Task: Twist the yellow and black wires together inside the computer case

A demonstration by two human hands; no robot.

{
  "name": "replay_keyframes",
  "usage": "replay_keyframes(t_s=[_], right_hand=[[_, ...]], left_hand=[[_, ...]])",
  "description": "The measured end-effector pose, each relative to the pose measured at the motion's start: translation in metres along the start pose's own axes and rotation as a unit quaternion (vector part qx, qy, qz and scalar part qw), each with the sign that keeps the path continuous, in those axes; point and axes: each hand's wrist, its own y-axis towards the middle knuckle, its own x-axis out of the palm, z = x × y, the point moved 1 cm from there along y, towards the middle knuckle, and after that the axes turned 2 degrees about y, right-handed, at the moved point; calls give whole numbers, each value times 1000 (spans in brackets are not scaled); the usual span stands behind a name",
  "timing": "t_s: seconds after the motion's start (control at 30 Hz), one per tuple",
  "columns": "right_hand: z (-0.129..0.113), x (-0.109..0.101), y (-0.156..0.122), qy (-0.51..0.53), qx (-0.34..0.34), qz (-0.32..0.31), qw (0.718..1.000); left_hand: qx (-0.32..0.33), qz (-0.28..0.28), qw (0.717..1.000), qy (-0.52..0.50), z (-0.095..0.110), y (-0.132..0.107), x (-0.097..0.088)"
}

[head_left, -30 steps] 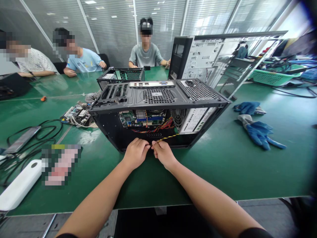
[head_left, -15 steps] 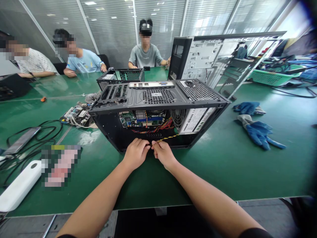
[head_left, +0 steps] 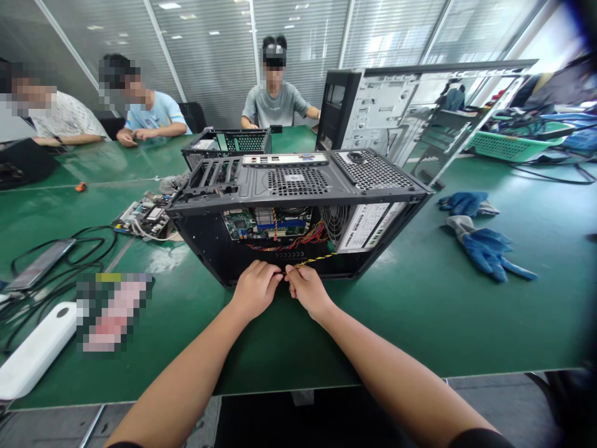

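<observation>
An open black computer case (head_left: 205, 242) stands on the green table in front of me. Through its open side show a motherboard (head_left: 237, 225), a bundle of red and yellow wires (head_left: 313, 235) and a labelled power supply (head_left: 368, 227). A twisted yellow-and-black cable (head_left: 319, 257) runs from below the power supply to my hands at the case's near edge. My right hand (head_left: 308, 289) pinches this cable. Close beside it, my left hand (head_left: 255, 289) has thumb and fingers pressed together at the cable's end; what lies between them is hidden.
Behind stands a second, taller case frame (head_left: 377, 112). Blue work gloves (head_left: 487, 249) lie right, with a green basket of cables (head_left: 517, 146) beyond. Left are a loose circuit board (head_left: 147, 214), black cables, a phone (head_left: 41, 264) and a white bar-shaped device (head_left: 40, 351). Several people sit opposite.
My hands stay nearly still at the cable. Across the table, the person in light blue has brought both hands together.
</observation>
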Motion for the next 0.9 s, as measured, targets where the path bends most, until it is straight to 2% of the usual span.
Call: replay_keyframes(t_s=[0.43, 0.9], right_hand=[[-3, 1, -1, 8, 10, -1, 1000], [-3, 0, -2, -10, -7, -6, 1000]], left_hand=[[-2, 28, 999, -19, -1, -2, 0], [-4, 15, 1000, -17, 0, 0, 0]])
